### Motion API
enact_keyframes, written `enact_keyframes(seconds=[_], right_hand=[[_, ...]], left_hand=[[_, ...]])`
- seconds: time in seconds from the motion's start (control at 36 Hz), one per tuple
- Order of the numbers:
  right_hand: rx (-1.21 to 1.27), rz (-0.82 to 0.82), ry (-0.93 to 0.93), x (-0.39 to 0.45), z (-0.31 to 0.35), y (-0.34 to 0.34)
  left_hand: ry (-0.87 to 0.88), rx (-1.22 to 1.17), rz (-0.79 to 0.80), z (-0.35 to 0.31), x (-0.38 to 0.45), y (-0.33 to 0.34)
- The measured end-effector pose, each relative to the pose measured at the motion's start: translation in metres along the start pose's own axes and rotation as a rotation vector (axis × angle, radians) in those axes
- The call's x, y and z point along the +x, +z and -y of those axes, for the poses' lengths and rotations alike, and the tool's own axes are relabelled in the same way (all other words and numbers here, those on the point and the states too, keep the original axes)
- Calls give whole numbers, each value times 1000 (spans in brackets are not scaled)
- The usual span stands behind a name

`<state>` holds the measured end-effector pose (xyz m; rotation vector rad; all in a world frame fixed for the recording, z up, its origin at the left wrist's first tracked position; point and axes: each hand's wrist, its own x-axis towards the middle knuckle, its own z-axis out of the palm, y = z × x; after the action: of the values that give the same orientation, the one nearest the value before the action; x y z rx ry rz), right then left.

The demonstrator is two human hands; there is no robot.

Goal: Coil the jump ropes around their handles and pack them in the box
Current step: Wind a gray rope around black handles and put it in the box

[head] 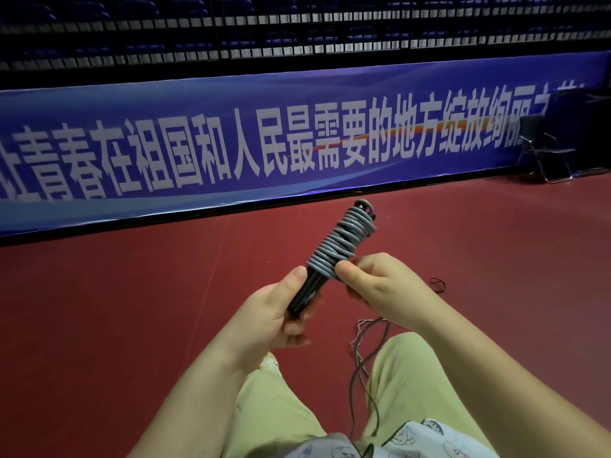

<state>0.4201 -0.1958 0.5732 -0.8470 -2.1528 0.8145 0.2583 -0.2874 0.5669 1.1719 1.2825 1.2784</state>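
Grey rope: a jump rope (340, 241) is wound in tight turns around its dark handles (302, 294), the bundle held in the air over the red floor (132, 309), in front of the person's knees.
Long axis: the bundle runs from lower left, near the body, up and away to the right; its far tip points toward the blue banner (297, 133).
Left hand: the left hand (274, 317) has its grip wrapped around the bare lower end of the handles, thumb lying along them.
Right hand: the right hand (373, 282) pinches the lowest turns of the coil, thumb pressed on the rope; it sits just right of the bundle and is the nearer hand to the coil's end.
Loose end: cannot tell whether any rope is left to wind; it would pass under the right hand.
Box: not in view, so packing likely needs a turn or reach away.
Also there: thin cords (363, 352) lie on the floor between the legs; a folding chair (545, 150) stands by the banner.
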Motion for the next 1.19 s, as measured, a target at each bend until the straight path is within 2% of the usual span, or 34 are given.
enact_keyframes(seconds=[0.17, 0.28, 0.44, 0.53, 0.58, 0.72, 0.78, 0.83, 0.92, 1.0, 1.19], right_hand=[[270, 160, 10, -3, -7, 5], [524, 81, 75, -4, -5, 4], [355, 19, -25, -4, -4, 0], [377, 57, -55, -6, -7, -1], [434, 102, -70, -9, -6, -1], [604, 200, -117, -11, -4, 3], [628, 214, -126, -11, 0, 4], [611, 243, -141, -9, 3, 3], [534, 256, -107, -4, 3, 2], [450, 239, -72, 2, -3, 5], [224, 123, 2, 9, -15, 16]], left_hand=[[196, 443, -267, 0, 12, -9], [269, 647, -360, 4, 17, 0], [276, 685, -328, 13, 16, 7], [246, 701, -189, 9, 14, 5], [182, 615, -11, 5, 11, 3], [-78, -214, 661, 8, 5, -6], [-133, -350, 769, 11, 5, -5], [-183, -385, 720, 11, 4, -3], [-206, -299, 469, 4, 0, 0], [-163, -148, 283, 0, 0, 3], [-78, 65, -5, 7, 6, 15]])
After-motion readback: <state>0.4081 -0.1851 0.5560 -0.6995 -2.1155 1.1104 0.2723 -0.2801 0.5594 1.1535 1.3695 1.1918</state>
